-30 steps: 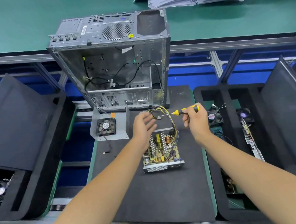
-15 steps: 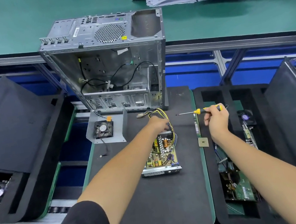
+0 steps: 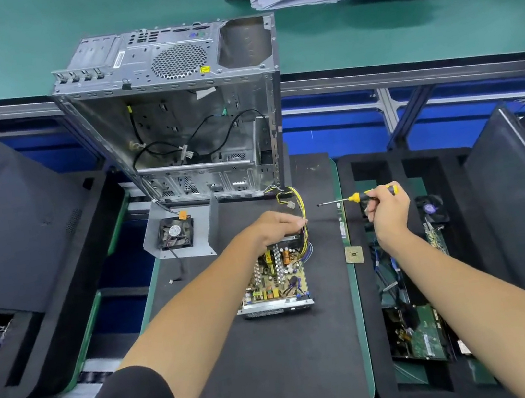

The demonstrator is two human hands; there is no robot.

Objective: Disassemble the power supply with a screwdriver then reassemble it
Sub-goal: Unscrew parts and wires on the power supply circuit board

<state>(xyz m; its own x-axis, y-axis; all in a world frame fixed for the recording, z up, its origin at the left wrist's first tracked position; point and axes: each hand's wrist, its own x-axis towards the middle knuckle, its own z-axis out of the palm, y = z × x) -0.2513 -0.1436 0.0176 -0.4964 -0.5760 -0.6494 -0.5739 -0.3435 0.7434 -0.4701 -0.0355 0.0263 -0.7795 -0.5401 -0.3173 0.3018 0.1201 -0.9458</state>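
Nearest, the opened power supply (image 3: 274, 280) sits on the black foam mat (image 3: 278, 360), its cover off and circuit board facing up, so its parts are reachable from above. At the far end of the power supply, the left hand (image 3: 276, 231) rests on the casing with fingers curled around the yellow wire bundle (image 3: 299, 213), probably to steady the unit and keep the leads clear of the board. To the right of the power supply, the right hand (image 3: 389, 214) is clamped on the yellow-and-black handle of the screwdriver (image 3: 361, 197), held level with its tip pointing back toward the wires, well clear of any screw. Left of the power supply lies its grey metal cover with the fan (image 3: 176, 232), set aside. Beyond the power supply stands the empty computer case (image 3: 180, 115).
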